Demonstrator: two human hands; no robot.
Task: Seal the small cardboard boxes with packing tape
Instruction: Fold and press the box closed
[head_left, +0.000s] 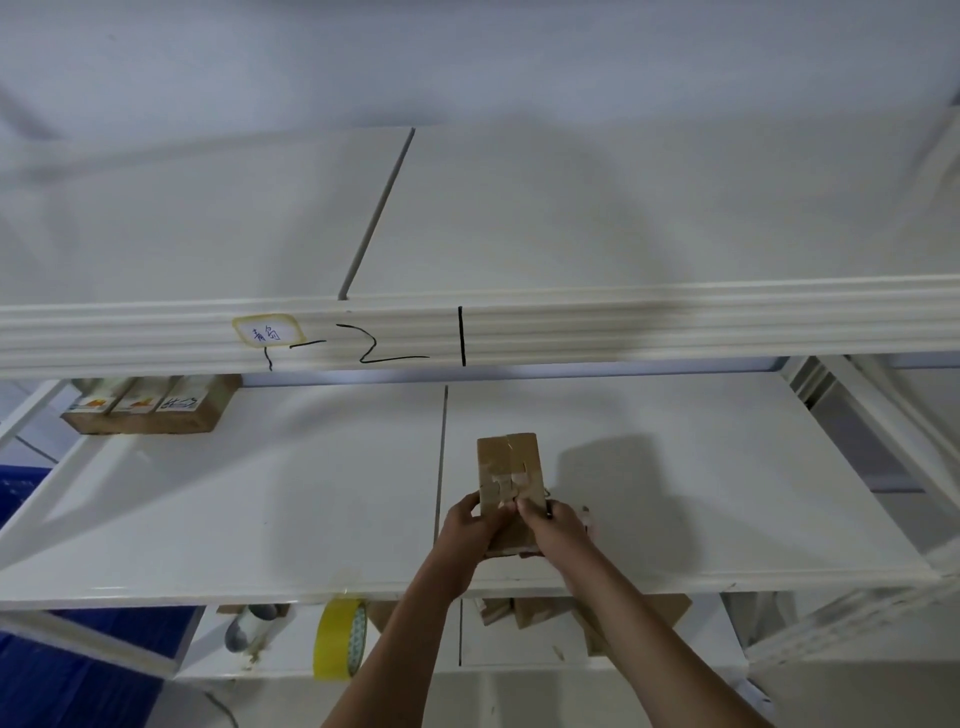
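Brown cardboard fills the middle of my view: one small box (511, 478) stands on end on the white middle shelf (260, 493), just right of the seam between the shelf's two panels. Clear tape (506, 480) crosses its facing side in pale, overlapping strips, over the line where the flaps meet.

I see both hands on the box's lower half. My left hand (470, 525) wraps its left edge, fingers curled round the side and thumb toward the front. My right hand (553, 530) grips the right edge, its fingertips pressed on the front face close to the left thumb. Both are closed on the box, holding it upright; the hands hide the box's bottom, so I cannot tell how it rests on the shelf.

At the back left of the same shelf sits a row of small boxes (150, 408) with white labels, well apart from my hands. Above, the upper shelf's front rail (623, 327) bears a yellow-edged tag (267, 331) and black marker strokes.

Below the middle shelf's front edge, a yellow tape roll (340, 644) stands on its rim on the lower shelf, beside a grey cylinder (249, 626). Further brown cardboard pieces (524, 610) lie to the right of the roll, partly behind my forearms.
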